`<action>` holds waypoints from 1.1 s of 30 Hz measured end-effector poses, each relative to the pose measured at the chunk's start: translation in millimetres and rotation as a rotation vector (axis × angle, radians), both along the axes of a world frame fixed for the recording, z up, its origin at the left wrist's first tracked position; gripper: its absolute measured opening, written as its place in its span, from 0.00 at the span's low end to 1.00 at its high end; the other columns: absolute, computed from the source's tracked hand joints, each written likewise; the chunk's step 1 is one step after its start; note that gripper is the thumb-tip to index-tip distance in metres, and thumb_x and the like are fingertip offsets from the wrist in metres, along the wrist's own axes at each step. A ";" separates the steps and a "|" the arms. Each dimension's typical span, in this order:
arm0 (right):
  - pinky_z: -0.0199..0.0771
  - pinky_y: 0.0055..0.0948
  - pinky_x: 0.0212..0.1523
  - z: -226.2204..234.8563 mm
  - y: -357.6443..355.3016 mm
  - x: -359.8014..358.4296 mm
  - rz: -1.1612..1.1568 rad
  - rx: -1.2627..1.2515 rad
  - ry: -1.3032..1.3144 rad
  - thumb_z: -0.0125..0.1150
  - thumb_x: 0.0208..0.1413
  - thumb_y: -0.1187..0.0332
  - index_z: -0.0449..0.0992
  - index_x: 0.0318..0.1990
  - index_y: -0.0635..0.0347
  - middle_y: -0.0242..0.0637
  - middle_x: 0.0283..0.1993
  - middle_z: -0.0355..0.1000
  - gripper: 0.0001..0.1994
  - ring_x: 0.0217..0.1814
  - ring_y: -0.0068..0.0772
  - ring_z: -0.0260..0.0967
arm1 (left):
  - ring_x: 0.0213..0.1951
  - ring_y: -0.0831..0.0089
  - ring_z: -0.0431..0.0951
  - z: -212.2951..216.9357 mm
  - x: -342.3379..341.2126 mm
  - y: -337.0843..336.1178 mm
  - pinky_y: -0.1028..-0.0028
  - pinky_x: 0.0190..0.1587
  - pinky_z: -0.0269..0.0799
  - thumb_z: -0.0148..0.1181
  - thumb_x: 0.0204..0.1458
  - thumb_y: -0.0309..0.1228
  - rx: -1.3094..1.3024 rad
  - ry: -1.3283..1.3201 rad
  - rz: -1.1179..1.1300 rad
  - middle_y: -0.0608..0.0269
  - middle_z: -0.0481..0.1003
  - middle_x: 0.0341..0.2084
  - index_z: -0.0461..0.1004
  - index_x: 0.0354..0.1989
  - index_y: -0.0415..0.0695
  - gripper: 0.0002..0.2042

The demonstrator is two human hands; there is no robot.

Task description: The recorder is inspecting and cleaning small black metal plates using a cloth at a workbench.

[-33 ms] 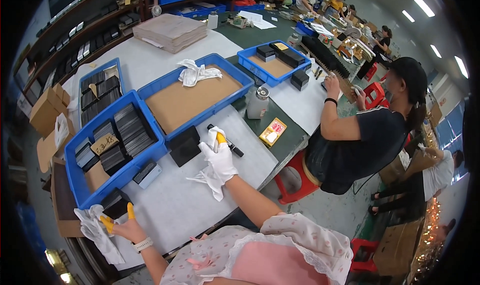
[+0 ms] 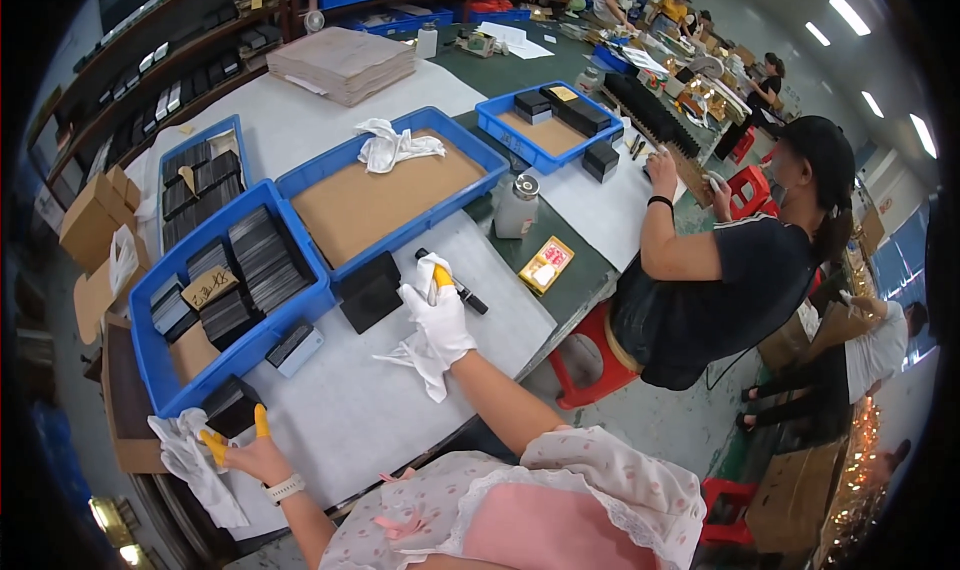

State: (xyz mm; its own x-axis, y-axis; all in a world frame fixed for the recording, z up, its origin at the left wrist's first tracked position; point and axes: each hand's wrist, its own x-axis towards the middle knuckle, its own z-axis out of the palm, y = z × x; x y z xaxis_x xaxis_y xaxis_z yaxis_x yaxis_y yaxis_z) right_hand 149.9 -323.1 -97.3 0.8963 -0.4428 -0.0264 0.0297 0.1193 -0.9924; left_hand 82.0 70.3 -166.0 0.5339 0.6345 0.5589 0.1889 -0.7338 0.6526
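My left hand (image 2: 255, 457), with yellow finger cots on its fingertips, is open at the table's lower left. Its thumb and forefinger stand apart. Beside it are a crumpled white cloth (image 2: 185, 460) and a stack of black plates (image 2: 232, 406). My right hand (image 2: 440, 327) wears a white glove, with a yellow cot on one finger. It is closed on a white cloth (image 2: 425, 370), part of which hangs below the palm. A black marker pen (image 2: 468, 296) lies partly behind that hand. Just left of it rests a flat black square plate (image 2: 369, 292).
Blue trays surround the white-covered table: one full of black plates (image 2: 318, 305), one holding a white rag (image 2: 395, 150), and another farther right (image 2: 520, 152). A grey bottle (image 2: 516, 208) and a yellow packet (image 2: 546, 264) stand nearby. A co-worker (image 2: 720, 260) sits at the right.
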 end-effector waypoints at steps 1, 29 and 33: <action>0.74 0.17 0.28 1.5 0.8 -0.4 -0.003 0.022 -0.002 0.71 0.62 0.73 0.68 0.66 0.59 0.23 0.42 0.69 0.27 0.35 0.09 0.67 | 0.59 0.47 0.69 -1.6 1.1 1.9 0.56 0.62 0.70 0.89 0.36 0.39 0.015 -0.017 -0.032 0.37 0.66 0.62 0.58 0.74 0.33 0.57; 0.67 0.17 0.30 0.8 16.3 -4.7 -0.053 0.236 -0.098 0.70 0.63 0.70 0.69 0.55 0.53 0.24 0.39 0.71 0.18 0.31 0.11 0.64 | 0.69 0.42 0.61 59.2 -44.1 -34.5 0.50 0.73 0.54 0.86 0.39 0.36 0.096 -0.037 -0.303 0.38 0.61 0.69 0.52 0.77 0.36 0.58; 0.72 0.20 0.28 57.6 48.7 -51.2 0.197 0.364 0.033 0.71 0.63 0.63 0.67 0.60 0.52 0.33 0.41 0.79 0.22 0.29 0.17 0.71 | 0.69 0.50 0.63 116.6 -57.7 -82.0 0.54 0.72 0.55 0.85 0.37 0.37 0.028 0.002 -0.626 0.46 0.64 0.68 0.55 0.74 0.35 0.56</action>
State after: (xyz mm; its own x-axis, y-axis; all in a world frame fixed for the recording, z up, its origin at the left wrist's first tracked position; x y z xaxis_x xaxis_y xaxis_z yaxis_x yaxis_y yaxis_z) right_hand 98.7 -274.5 -39.8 0.9589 -0.2194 -0.1798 -0.0600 0.4628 -0.8844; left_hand 24.3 -11.7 -49.4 0.8006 0.1868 0.5694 -0.2809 -0.7223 0.6320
